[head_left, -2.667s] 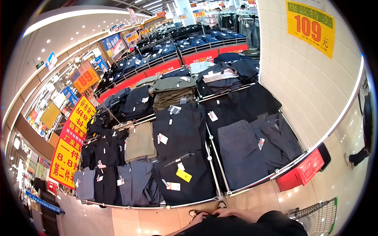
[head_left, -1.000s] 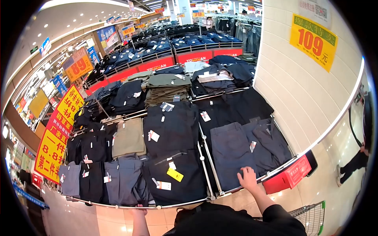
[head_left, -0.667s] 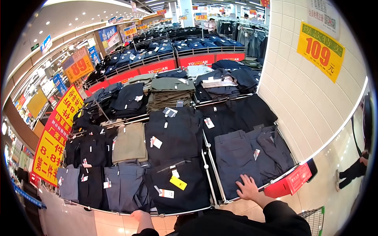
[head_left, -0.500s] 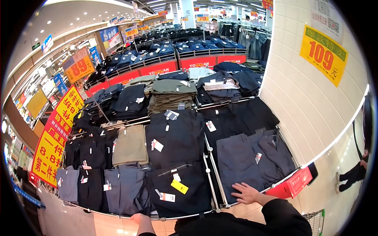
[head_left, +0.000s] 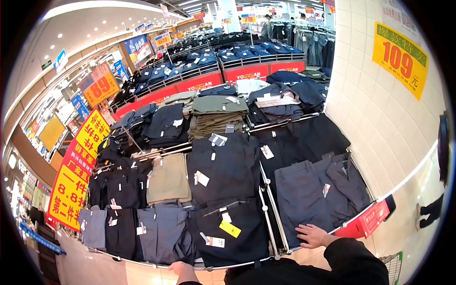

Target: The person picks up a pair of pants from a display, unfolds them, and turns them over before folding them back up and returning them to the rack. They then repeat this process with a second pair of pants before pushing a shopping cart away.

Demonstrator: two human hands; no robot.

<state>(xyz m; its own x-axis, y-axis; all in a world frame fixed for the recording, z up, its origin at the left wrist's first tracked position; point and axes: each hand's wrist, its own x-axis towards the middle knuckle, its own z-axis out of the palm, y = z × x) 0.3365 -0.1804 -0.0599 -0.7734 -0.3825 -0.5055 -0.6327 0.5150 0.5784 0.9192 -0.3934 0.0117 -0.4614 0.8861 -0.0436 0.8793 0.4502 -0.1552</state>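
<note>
My right hand [head_left: 312, 236] lies with fingers spread on the lower edge of folded dark grey trousers [head_left: 304, 194], near the front rail. Down at the front edge of the display, my left hand [head_left: 181, 270] is closed at the metal rail [head_left: 152, 263], its fingers partly hidden. Just above it are folded grey-blue trousers [head_left: 163, 230] and black trousers [head_left: 237, 244] with a yellow tag [head_left: 230, 228]. A metal divider [head_left: 273, 218] runs between the two sections of the rack.
Khaki trousers [head_left: 168, 178] and an olive stack [head_left: 218, 116] lie farther back. A tiled column [head_left: 375, 118] with a yellow price sign [head_left: 400, 59] stands at right. A red box [head_left: 365, 219] hangs at the right front, near a cart [head_left: 393, 266]. Another person's legs [head_left: 431, 211] show at far right.
The whole scene has shifted right in view as the head turned slightly left. Both hands keep about the same places on the rack, and the garments look unmoved.
</note>
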